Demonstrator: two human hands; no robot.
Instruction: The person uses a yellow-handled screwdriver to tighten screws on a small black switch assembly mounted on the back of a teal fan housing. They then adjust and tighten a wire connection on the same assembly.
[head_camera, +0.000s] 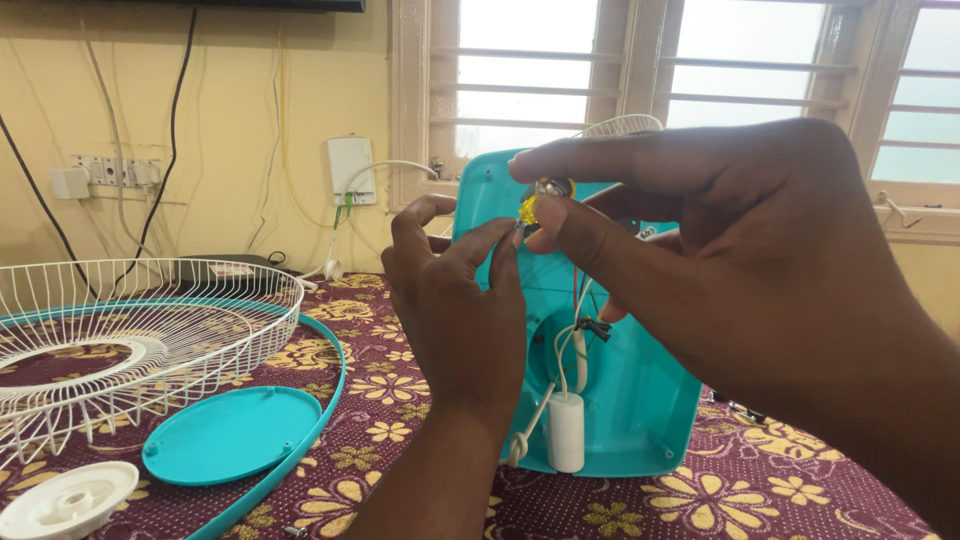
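Teal fan housing stood upright on the floral tablecloth, its open back toward the person, right in front of the window. Inside it a white capacitor hung low near the bottom edge, with white wires running up from it to the top.

Both hands met at the upper edge of the housing. The right hand came in from the right, thumb and forefinger pinched shut on a small yellow part with a metal bit just above it. The left hand rose from below, fingers curled, its fingertips touching that same yellow part; whether it truly gripped it, I could not tell.

Room to the left was tight. A white wire guard with a teal rim lay on the cloth, its edge close beside the left wrist. A teal round cover lay against the guard's rim, and a white hub sat at the near left corner. To the right of the housing the cloth lay open under the right forearm.
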